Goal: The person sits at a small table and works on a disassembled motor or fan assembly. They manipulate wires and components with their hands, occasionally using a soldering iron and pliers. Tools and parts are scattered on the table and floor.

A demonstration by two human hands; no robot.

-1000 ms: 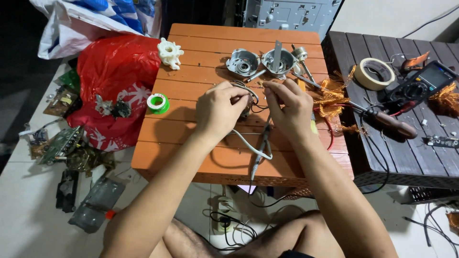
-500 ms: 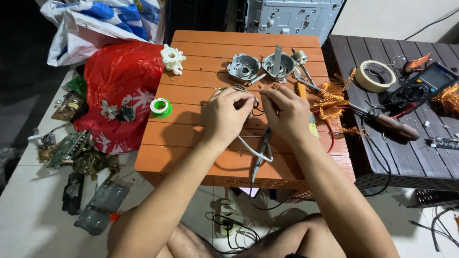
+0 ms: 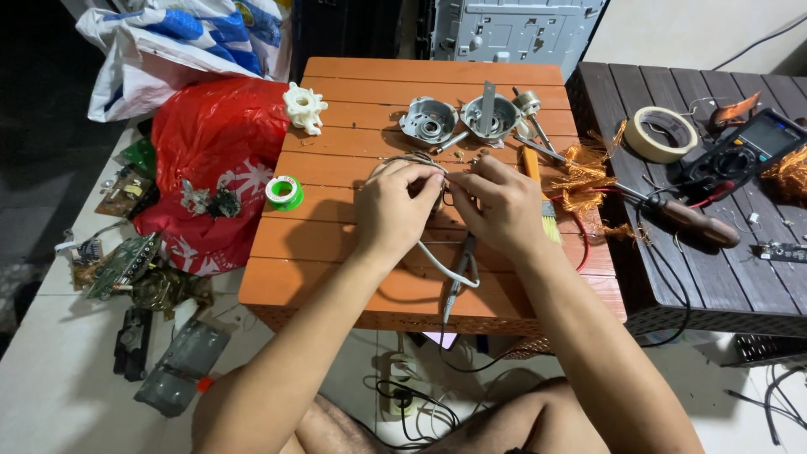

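My left hand (image 3: pixel 397 208) and my right hand (image 3: pixel 494 204) meet over the middle of the orange slatted table (image 3: pixel 336 269), fingers pinched together on a thin bundle of wires (image 3: pixel 412 160) that loops up behind the left hand. A white cable (image 3: pixel 443 267) and a dark probe (image 3: pixel 459 277) hang down from under my hands toward the table's front edge. What the fingertips grip between them is mostly hidden.
Two metal motor housings (image 3: pixel 427 119) (image 3: pixel 496 118), a white plastic gear (image 3: pixel 304 107) and a green solder spool (image 3: pixel 284 192) lie on the orange table. Copper wire tufts (image 3: pixel 580 181), a tape roll (image 3: pixel 661 133), a multimeter (image 3: pixel 744 151) and a brown-handled tool (image 3: pixel 693 223) are at right. A red bag (image 3: pixel 214 160) and circuit boards (image 3: pixel 122 265) are at left.
Both hands stay pinched on the wires in the same spot; only the view has shifted slightly, so the table sits a little lower in frame.
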